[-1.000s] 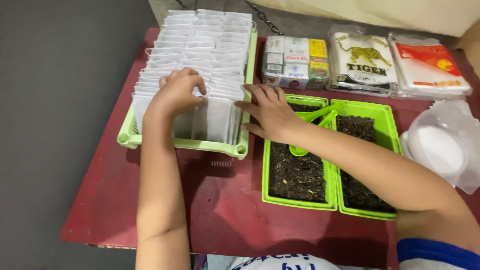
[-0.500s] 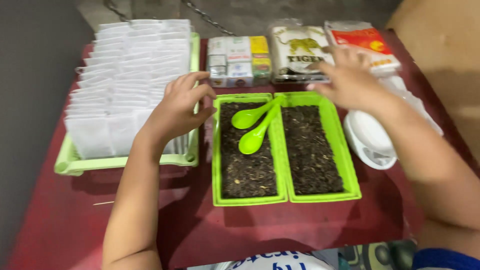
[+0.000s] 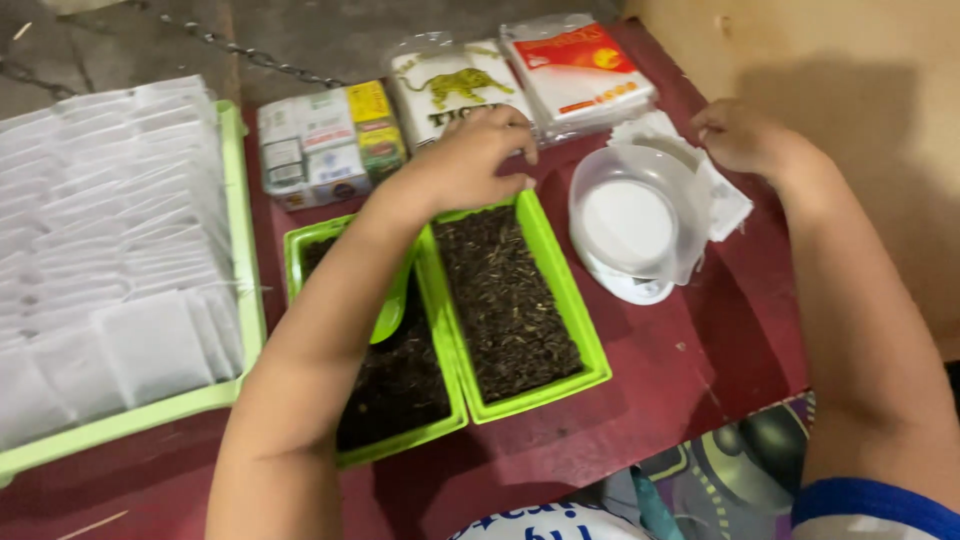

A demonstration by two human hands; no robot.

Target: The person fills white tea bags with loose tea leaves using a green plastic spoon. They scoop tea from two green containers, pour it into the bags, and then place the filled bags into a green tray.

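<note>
Curled fingers of my left hand [image 3: 470,160] rest on the far rim of the right tea tray [image 3: 575,320]; whether that grip holds anything, I cannot tell. My right hand [image 3: 740,135] pinches white sachets [image 3: 725,195] just right of the scale [image 3: 630,225]. That tray holds dark loose tea; its twin [image 3: 300,250] to the left holds tea and a green scoop [image 3: 392,310]. Farther left, a long tray [image 3: 245,240] holds rows of white sachets.

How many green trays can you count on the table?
3: a big green tray of white sachets at left, and two small trays of dark leaves, left tray and right tray.
</note>
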